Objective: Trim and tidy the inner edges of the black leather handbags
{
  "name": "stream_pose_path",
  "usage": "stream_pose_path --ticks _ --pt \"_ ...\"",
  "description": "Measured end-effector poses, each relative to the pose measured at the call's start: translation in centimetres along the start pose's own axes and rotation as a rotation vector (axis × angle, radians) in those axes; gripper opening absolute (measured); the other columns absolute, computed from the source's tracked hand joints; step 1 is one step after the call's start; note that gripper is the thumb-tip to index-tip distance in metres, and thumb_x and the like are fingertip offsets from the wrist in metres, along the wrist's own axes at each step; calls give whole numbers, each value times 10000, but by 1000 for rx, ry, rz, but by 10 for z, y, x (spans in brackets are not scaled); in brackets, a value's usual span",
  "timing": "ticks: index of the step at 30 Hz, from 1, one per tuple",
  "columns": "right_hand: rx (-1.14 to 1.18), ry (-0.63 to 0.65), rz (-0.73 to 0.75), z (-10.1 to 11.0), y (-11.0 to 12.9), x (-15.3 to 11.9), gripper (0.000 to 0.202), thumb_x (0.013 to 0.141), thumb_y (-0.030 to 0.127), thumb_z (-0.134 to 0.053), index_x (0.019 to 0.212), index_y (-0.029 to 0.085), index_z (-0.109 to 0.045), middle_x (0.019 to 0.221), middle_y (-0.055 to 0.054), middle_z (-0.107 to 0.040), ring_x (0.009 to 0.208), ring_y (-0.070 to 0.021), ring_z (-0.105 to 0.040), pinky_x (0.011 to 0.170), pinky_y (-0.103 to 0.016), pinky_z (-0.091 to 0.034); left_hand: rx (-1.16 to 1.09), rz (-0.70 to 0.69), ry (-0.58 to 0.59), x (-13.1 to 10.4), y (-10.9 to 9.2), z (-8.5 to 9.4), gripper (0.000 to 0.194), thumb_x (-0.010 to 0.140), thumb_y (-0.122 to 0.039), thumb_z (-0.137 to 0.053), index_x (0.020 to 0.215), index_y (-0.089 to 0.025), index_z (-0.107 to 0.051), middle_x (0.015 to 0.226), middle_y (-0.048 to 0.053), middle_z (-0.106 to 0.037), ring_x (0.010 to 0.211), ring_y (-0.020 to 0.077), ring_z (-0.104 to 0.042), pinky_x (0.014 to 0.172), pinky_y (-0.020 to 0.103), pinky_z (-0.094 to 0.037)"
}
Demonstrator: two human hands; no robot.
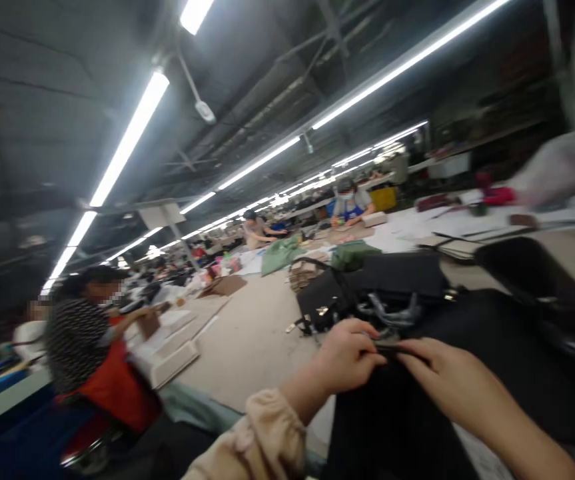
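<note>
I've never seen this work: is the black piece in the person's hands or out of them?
In: the left hand and right hand pinch the black piece at its upper edge; the rest extends below.

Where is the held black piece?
In the head view, lower right of centre: the black piece extends down from the left hand and right hand, with black bags beyond.

Factory workshop: workers (pixel 80 340) along worktable (pixel 257 327)

Tube lights (pixel 132 133) glare above the counter (pixel 257 320), under a dim ceiling (pixel 92 40). Blur softens the person (pixel 77 340) left of the counter.
</note>
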State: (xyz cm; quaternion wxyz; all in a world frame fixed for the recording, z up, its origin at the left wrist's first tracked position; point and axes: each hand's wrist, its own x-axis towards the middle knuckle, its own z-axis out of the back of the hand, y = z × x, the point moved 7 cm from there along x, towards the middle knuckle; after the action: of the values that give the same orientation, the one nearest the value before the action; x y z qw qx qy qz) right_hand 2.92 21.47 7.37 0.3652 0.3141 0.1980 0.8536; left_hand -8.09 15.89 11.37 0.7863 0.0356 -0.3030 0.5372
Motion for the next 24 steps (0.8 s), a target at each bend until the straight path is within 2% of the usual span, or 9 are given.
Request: stream_pose_path --ticks 2,6,10,14,19,24 --pt "-14 60 -52 12 -8 -8 256 857 254 -474 975 323 -690 997 11 -674 884 -180 -624 751 -277 -469 -105 23 1 0 5 1 106 734 -138 -673 634 -157 -646 978 73 -648 928 179 -604 874 309 -497" --pt "-43 67 -101 18 2 -5 269 840 243 -465 949 312 -700 898 16 -677 834 -165 -614 698 -254 -419 -201 50 51 -1 5 0 129 761 -94 -621 647 -152 -636 909 55 -625 886 151 -602 827 269 -492" --pt "-41 67 -105 18 4 -3 264 843 251 -462 937 297 -705 894 9 -675 828 -158 -602 703 -251 -390 -174 61 53 -1 1 1 139 782 -111 -604 654 -153 -638 894 49 -621 859 138 -609 801 249 -490" --pt "-33 81 -103 18 -1 -4 267 847 268 -460 955 299 -702 895 4 -673 845 -158 -600 725 -250 -385 -142 54 34 -2 6 4 49 729 -133 -682 717 -166 -647 937 44 -631 861 142 -613 804 255 -492" --pt "-27 83 -102 18 4 -2 264 843 258 -451 910 298 -703 860 5 -667 833 -158 -600 715 -254 -385 -118 68 21 -5 12 7 100 720 -145 -698 781 -184 -629 974 40 -627 906 153 -607 836 275 -490" --pt "13 64 -122 15 1 -2 278 835 258 -464 1006 296 -680 985 12 -674 918 -155 -599 780 -247 -392 -92 11 6 -5 8 6 82 757 -146 -660 819 -199 -656 1007 48 -622 937 162 -601 853 291 -490"
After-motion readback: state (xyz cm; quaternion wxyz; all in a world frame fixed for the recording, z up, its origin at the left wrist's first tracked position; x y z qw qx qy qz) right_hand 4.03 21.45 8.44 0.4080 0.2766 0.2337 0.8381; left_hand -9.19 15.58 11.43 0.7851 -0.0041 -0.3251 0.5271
